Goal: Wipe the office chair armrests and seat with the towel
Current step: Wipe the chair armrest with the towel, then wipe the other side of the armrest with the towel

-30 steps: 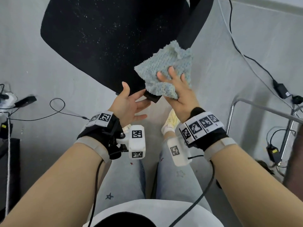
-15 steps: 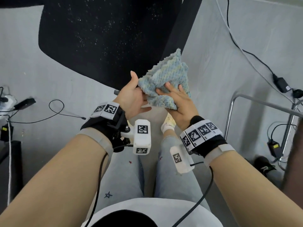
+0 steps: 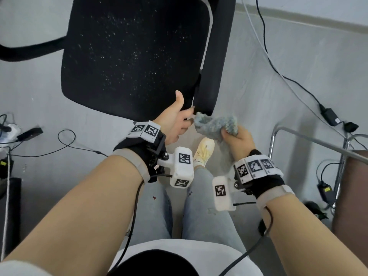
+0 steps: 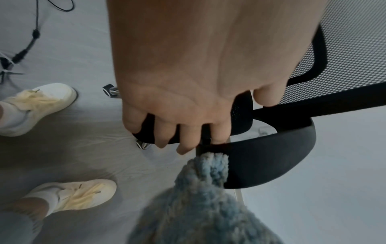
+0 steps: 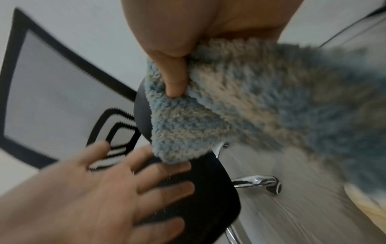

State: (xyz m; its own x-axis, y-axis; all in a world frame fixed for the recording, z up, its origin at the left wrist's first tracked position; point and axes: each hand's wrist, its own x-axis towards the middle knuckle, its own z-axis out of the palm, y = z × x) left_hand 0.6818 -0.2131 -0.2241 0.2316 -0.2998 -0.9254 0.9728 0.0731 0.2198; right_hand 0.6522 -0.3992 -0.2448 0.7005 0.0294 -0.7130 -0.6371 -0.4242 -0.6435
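While the person stands over the black fabric-covered office chair seat (image 3: 129, 56), the left hand (image 3: 175, 120) grips that seat at its near corner: the thumb lies on the top surface and the fingers (image 4: 183, 137) curl under the padded edge, as the left wrist view shows plainly. Fine white specks are scattered across the top of the seat.

The right hand (image 3: 238, 139) holds the fluffy blue-grey towel (image 3: 216, 124), bunched, just off the same near corner of the seat. Its fingers are clenched round the cloth; in the right wrist view one finger (image 5: 174, 79) presses into the pile. That view is motion-blurred toward its right side. A free tip of the towel reaches toward the left hand's fingertips and the near end of the black plastic armrest (image 3: 214, 62) that runs along the seat's right side. Whether the towel touches the armrest cannot be told from the head view; in the left wrist view the towel (image 4: 200, 198) overlaps the armrest's rounded end (image 4: 269, 158).

Behind the seat, the wrist views show a mesh backrest with a black frame (image 5: 52, 79). Below the seat, chrome base legs (image 5: 256, 180) are visible. Near the seat's front edge stand two cream-coloured shoes (image 4: 37, 105), on a grey floor (image 3: 288, 86). Black cables (image 3: 278, 72) trail across the floor to the right of the seat.
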